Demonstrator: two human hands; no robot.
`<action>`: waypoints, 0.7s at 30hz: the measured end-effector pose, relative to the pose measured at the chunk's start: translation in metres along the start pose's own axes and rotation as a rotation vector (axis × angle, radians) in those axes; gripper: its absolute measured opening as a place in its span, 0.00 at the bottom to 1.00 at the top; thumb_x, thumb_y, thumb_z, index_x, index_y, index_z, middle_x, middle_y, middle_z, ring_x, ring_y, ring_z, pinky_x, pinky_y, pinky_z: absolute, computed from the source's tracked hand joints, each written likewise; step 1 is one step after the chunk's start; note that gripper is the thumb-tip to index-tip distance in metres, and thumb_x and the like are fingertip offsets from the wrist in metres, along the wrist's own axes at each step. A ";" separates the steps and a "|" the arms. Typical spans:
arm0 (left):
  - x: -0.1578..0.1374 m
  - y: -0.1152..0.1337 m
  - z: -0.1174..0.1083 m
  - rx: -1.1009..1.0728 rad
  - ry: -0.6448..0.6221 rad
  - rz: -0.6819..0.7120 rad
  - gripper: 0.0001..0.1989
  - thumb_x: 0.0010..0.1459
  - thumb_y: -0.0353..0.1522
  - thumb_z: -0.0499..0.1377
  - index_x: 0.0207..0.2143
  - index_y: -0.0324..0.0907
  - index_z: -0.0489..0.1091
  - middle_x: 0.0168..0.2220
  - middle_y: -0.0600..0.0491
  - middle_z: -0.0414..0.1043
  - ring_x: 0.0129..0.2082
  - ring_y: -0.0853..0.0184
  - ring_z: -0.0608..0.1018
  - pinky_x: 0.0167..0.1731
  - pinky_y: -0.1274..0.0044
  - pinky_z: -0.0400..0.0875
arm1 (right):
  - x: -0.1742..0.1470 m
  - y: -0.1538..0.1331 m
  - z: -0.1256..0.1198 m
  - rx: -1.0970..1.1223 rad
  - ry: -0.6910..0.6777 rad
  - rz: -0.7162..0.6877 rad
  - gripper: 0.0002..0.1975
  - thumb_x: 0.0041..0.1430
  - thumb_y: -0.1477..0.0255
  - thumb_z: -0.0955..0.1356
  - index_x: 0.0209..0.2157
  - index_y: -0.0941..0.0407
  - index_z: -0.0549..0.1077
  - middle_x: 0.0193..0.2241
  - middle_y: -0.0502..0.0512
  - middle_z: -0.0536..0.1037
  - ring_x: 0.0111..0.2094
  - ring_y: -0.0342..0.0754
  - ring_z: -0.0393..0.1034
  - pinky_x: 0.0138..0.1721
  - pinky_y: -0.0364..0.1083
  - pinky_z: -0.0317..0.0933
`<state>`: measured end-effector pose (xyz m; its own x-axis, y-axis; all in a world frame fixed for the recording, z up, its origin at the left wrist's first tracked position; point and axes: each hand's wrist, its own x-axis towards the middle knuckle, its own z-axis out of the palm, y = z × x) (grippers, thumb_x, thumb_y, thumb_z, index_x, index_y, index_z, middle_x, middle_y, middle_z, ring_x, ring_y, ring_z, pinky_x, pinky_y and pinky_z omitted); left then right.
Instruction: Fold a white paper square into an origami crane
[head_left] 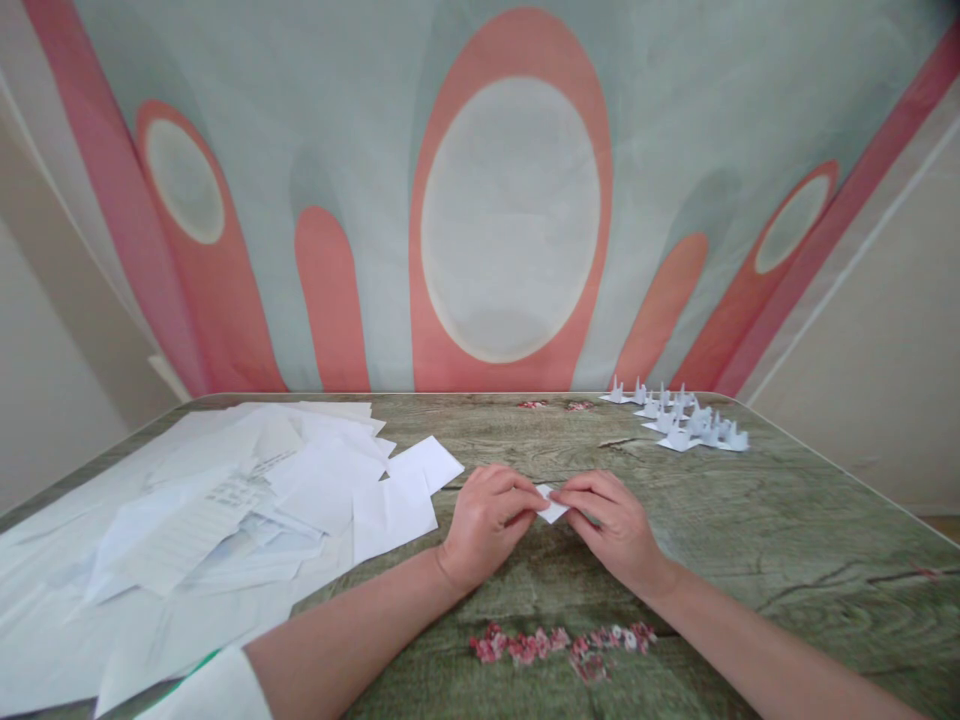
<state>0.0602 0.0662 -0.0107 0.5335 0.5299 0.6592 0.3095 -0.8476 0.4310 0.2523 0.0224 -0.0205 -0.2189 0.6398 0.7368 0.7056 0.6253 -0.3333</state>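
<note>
White paper piece (pixel 553 512) sits pinched at opposite sides by the fingers of the left hand (pixel 487 515) and right hand (pixel 615 522) over the wood-grain counter (pixel 757 530); an uneven pull from either side could tear it or leave a crease crooked.

Open tabletop (pixel 772 545) runs wide to the right of the right hand (pixel 611 522)! Beyond that hand, folded paper figures (pixel 679 438) block the way; left of the left hand (pixel 489 520), heaped sheets (pixel 217 520) crowd the path.
</note>
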 end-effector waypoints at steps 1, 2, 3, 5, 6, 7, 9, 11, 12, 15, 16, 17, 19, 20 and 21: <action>0.000 0.001 0.000 -0.005 0.004 0.004 0.08 0.56 0.28 0.56 0.34 0.46 0.74 0.33 0.52 0.74 0.36 0.65 0.71 0.38 0.72 0.62 | 0.000 0.000 0.000 0.003 0.003 0.001 0.12 0.55 0.79 0.65 0.37 0.51 0.75 0.30 0.53 0.75 0.33 0.47 0.68 0.35 0.48 0.62; 0.000 0.001 -0.001 -0.012 0.007 0.005 0.08 0.56 0.28 0.56 0.34 0.46 0.74 0.33 0.52 0.74 0.36 0.65 0.71 0.38 0.72 0.62 | 0.000 0.000 0.000 0.006 0.005 0.001 0.12 0.55 0.79 0.65 0.37 0.51 0.75 0.30 0.53 0.75 0.33 0.47 0.68 0.35 0.48 0.61; 0.000 0.002 -0.001 -0.023 0.009 0.004 0.08 0.56 0.28 0.56 0.33 0.46 0.74 0.33 0.52 0.74 0.36 0.65 0.71 0.39 0.72 0.63 | -0.001 0.000 0.000 0.007 0.009 -0.001 0.12 0.55 0.79 0.65 0.37 0.51 0.75 0.30 0.53 0.75 0.33 0.47 0.68 0.35 0.48 0.61; 0.001 0.003 -0.001 -0.059 0.013 -0.017 0.08 0.55 0.27 0.56 0.34 0.46 0.74 0.34 0.52 0.73 0.37 0.65 0.71 0.40 0.72 0.63 | -0.001 0.000 0.000 0.003 0.018 -0.010 0.12 0.55 0.79 0.65 0.38 0.51 0.75 0.30 0.53 0.75 0.33 0.47 0.68 0.34 0.48 0.61; 0.001 0.003 0.000 -0.089 0.016 -0.043 0.08 0.54 0.26 0.56 0.34 0.46 0.74 0.35 0.52 0.73 0.38 0.65 0.71 0.41 0.72 0.63 | 0.000 0.001 0.000 -0.002 0.023 -0.013 0.12 0.55 0.79 0.65 0.38 0.51 0.75 0.30 0.53 0.75 0.33 0.47 0.68 0.34 0.48 0.61; 0.001 0.003 0.001 -0.130 0.021 -0.080 0.09 0.53 0.26 0.57 0.35 0.46 0.73 0.36 0.52 0.73 0.39 0.65 0.71 0.42 0.72 0.63 | 0.000 0.001 0.000 -0.009 0.028 -0.014 0.12 0.55 0.79 0.65 0.38 0.50 0.75 0.30 0.53 0.75 0.32 0.47 0.68 0.34 0.48 0.61; 0.003 0.002 0.004 -0.244 0.033 -0.201 0.12 0.50 0.25 0.58 0.38 0.45 0.72 0.39 0.51 0.72 0.41 0.65 0.72 0.43 0.72 0.64 | -0.001 0.001 -0.001 -0.024 0.041 -0.011 0.13 0.54 0.78 0.66 0.39 0.50 0.75 0.30 0.53 0.75 0.32 0.47 0.68 0.33 0.48 0.61; 0.004 -0.001 0.007 -0.436 0.032 -0.391 0.15 0.50 0.26 0.58 0.42 0.42 0.69 0.38 0.51 0.72 0.38 0.66 0.73 0.40 0.73 0.66 | -0.001 0.001 -0.002 -0.037 0.061 -0.002 0.13 0.54 0.78 0.66 0.39 0.50 0.75 0.30 0.53 0.75 0.32 0.47 0.68 0.34 0.48 0.61; 0.005 -0.002 0.009 -0.563 0.020 -0.501 0.16 0.51 0.28 0.58 0.44 0.41 0.67 0.35 0.51 0.73 0.35 0.66 0.75 0.37 0.74 0.67 | -0.001 0.002 -0.003 -0.042 0.073 0.000 0.13 0.54 0.78 0.66 0.39 0.49 0.75 0.30 0.53 0.75 0.32 0.47 0.68 0.34 0.49 0.61; 0.007 -0.006 0.010 -0.951 -0.038 -0.757 0.16 0.56 0.35 0.54 0.46 0.37 0.64 0.28 0.51 0.73 0.27 0.68 0.76 0.28 0.77 0.68 | -0.001 0.003 -0.004 -0.052 0.100 0.005 0.13 0.55 0.78 0.66 0.40 0.49 0.75 0.30 0.53 0.75 0.33 0.47 0.68 0.35 0.49 0.60; 0.008 -0.006 0.010 -1.038 -0.062 -0.797 0.18 0.57 0.38 0.52 0.45 0.36 0.64 0.27 0.51 0.72 0.25 0.69 0.75 0.26 0.78 0.67 | 0.000 0.003 -0.004 -0.056 0.101 0.000 0.13 0.55 0.78 0.66 0.40 0.49 0.75 0.31 0.53 0.75 0.33 0.47 0.67 0.34 0.48 0.60; 0.008 -0.005 0.009 -1.093 -0.086 -0.815 0.19 0.58 0.41 0.50 0.46 0.36 0.63 0.26 0.51 0.72 0.22 0.69 0.75 0.24 0.78 0.67 | 0.000 0.003 -0.005 -0.064 0.099 -0.012 0.13 0.55 0.78 0.66 0.39 0.49 0.75 0.31 0.53 0.75 0.33 0.47 0.67 0.34 0.48 0.60; 0.009 -0.003 0.007 -1.131 -0.138 -0.812 0.23 0.58 0.44 0.49 0.47 0.36 0.63 0.23 0.52 0.70 0.19 0.71 0.72 0.20 0.80 0.65 | 0.001 0.002 -0.005 -0.087 0.083 -0.060 0.13 0.55 0.79 0.66 0.39 0.50 0.75 0.30 0.53 0.75 0.32 0.46 0.68 0.33 0.47 0.59; 0.009 -0.002 0.006 -1.123 -0.164 -0.800 0.23 0.58 0.45 0.50 0.47 0.36 0.63 0.21 0.54 0.69 0.17 0.72 0.70 0.18 0.81 0.63 | 0.002 0.002 -0.005 -0.098 0.073 -0.093 0.13 0.55 0.79 0.66 0.38 0.50 0.75 0.30 0.52 0.76 0.31 0.45 0.68 0.33 0.47 0.59; 0.009 -0.001 0.005 -1.110 -0.183 -0.785 0.24 0.57 0.46 0.52 0.47 0.37 0.63 0.20 0.55 0.68 0.16 0.73 0.69 0.17 0.82 0.62 | 0.002 0.001 -0.005 -0.107 0.061 -0.126 0.13 0.54 0.80 0.66 0.38 0.50 0.75 0.30 0.52 0.76 0.30 0.44 0.68 0.33 0.47 0.59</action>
<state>0.0687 0.0711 -0.0087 0.6344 0.7721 -0.0370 -0.1649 0.1820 0.9694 0.2554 0.0221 -0.0165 -0.2704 0.5290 0.8044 0.7435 0.6456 -0.1746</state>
